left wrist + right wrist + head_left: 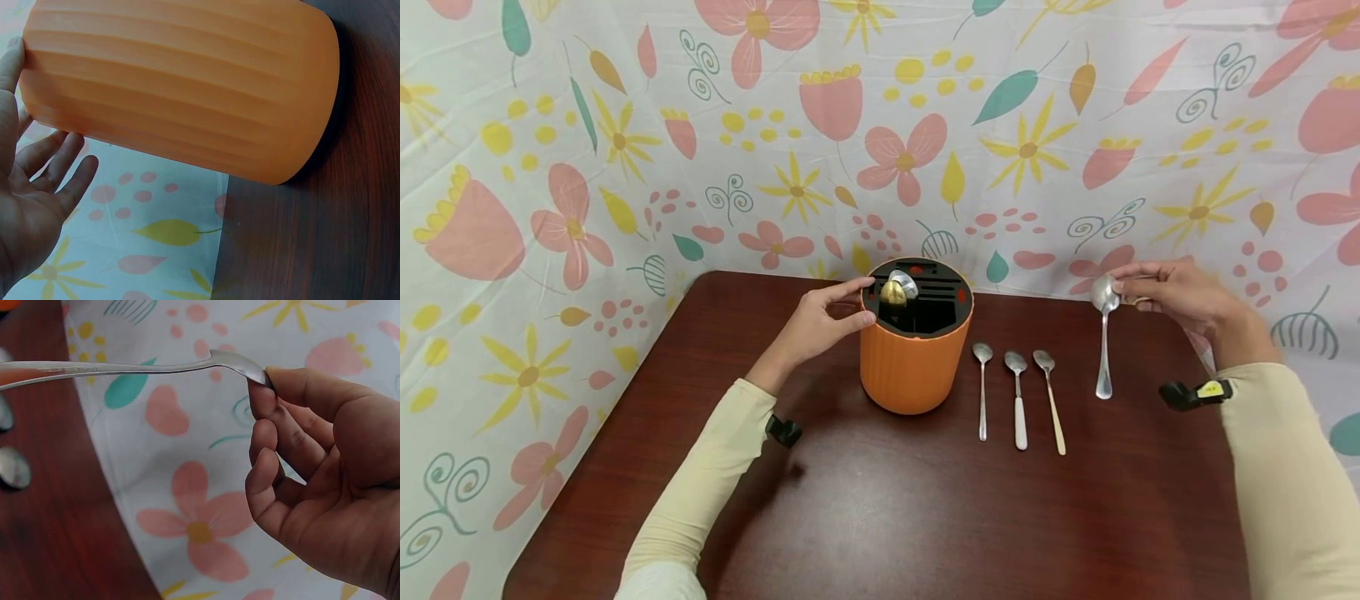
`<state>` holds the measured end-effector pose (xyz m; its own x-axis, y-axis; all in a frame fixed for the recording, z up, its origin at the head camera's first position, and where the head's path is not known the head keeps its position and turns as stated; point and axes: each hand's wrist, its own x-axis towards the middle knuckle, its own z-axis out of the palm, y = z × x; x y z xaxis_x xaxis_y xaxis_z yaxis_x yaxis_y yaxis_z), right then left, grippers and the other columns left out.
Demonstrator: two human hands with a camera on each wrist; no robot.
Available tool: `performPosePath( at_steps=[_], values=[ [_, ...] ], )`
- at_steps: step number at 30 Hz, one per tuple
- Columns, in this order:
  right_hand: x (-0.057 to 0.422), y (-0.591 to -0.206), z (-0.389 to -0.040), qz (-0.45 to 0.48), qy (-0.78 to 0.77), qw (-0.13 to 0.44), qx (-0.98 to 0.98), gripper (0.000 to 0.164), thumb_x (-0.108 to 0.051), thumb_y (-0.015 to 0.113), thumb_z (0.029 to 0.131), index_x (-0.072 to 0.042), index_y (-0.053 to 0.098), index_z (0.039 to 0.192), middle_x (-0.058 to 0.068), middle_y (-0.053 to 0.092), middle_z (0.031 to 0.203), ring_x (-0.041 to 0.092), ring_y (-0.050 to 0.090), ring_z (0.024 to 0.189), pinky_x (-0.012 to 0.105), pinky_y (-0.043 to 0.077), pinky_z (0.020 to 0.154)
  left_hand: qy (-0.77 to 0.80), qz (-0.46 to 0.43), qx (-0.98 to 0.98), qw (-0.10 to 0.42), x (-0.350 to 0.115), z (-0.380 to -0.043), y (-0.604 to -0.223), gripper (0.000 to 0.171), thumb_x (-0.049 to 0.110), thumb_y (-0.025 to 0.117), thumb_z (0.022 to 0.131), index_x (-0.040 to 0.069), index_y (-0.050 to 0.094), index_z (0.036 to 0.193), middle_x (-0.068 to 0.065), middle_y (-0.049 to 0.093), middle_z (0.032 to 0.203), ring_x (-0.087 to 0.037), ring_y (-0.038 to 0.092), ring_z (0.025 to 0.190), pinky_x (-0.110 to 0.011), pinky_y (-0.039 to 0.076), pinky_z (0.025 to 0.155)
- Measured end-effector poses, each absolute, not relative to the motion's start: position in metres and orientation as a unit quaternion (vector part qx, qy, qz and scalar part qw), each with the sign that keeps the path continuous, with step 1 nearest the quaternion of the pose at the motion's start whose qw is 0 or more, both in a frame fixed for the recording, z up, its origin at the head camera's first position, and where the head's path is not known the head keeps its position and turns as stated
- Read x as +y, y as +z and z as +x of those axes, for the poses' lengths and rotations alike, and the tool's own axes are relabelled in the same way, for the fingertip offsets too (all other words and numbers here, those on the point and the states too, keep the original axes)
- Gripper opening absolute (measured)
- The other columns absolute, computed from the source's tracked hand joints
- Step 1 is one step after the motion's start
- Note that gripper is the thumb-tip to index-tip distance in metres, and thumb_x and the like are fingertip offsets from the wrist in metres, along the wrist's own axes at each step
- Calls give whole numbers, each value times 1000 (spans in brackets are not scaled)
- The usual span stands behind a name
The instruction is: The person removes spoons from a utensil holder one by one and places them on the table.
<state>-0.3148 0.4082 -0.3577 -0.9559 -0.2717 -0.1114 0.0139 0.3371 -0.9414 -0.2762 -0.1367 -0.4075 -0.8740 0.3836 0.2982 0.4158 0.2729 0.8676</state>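
Note:
My right hand (1183,302) pinches a silver spoon (1104,317) by the tip of its bowl, between thumb and forefinger. The handle hangs downward at the table's right side; in the right wrist view the spoon (156,367) extends left from the fingertips. My left hand (820,329) touches an orange utensil holder (910,375) at its left rim, with thumb and fingers extended. Ribbed sides of the holder (181,87) fill much of the left wrist view. A gold utensil head (892,292) and a silver one (907,283) stick up from its black slotted top.
Three spoons lie side by side right of the holder: an all-metal one (982,383), a white-handled one (1018,400) and a cream-handled one (1051,400). Behind the dark wooden table (880,517) hangs a flowered cloth (820,167), which also covers the left side.

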Motion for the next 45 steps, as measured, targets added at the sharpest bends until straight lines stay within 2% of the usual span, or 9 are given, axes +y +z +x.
performPosePath(
  at_steps=[9, 16, 19, 29, 35, 45],
  values=[
    [426, -389, -308, -50, -572, 148, 805, 28, -8, 59, 104, -28, 78, 109, -11, 70, 87, 5, 63, 77, 21, 55, 68, -554, -251, -793, 14, -136, -277, -408, 55, 36, 78, 92, 31, 60, 144, 1, 66, 134, -16, 64, 118, -40, 53, 100],
    [434, -415, -308, -55, -599, 173, 780, 27, -4, 57, 104, -18, 77, 115, -7, 71, 89, 8, 64, 77, 22, 56, 67, -554, -249, -795, 10, -135, -276, -408, 55, 38, 78, 92, 32, 60, 144, 0, 67, 129, -16, 63, 119, -40, 53, 100],
    [433, -424, -307, -61, -605, 178, 773, 27, -2, 57, 104, -17, 77, 115, -6, 72, 89, 7, 65, 76, 21, 56, 67, -555, -247, -794, 10, -135, -276, -409, 55, 38, 78, 92, 32, 60, 144, 0, 68, 128, -16, 63, 118, -40, 53, 100],
    [432, -445, -298, -52, -575, 175, 798, 24, -5, 58, 104, -18, 74, 115, -9, 72, 93, 9, 65, 82, 23, 57, 72, -551, -244, -798, 11, -136, -277, -409, 54, 29, 77, 95, 31, 59, 146, 3, 60, 143, -19, 62, 123, -42, 51, 104],
    [432, -454, -296, -37, -560, 174, 809, 20, -10, 62, 103, -15, 74, 119, -9, 71, 93, 10, 66, 82, 25, 58, 72, -554, -244, -796, 15, -136, -276, -409, 54, 36, 77, 93, 34, 60, 144, 6, 60, 143, -16, 62, 122, -46, 52, 103],
    [434, -465, -296, -29, -544, 170, 821, 19, -14, 64, 103, -13, 74, 119, -10, 71, 91, 10, 66, 81, 26, 58, 71, -556, -250, -793, 21, -136, -276, -409, 55, 35, 77, 94, 31, 59, 145, 6, 60, 143, -18, 62, 122, -51, 50, 104]
  ],
)
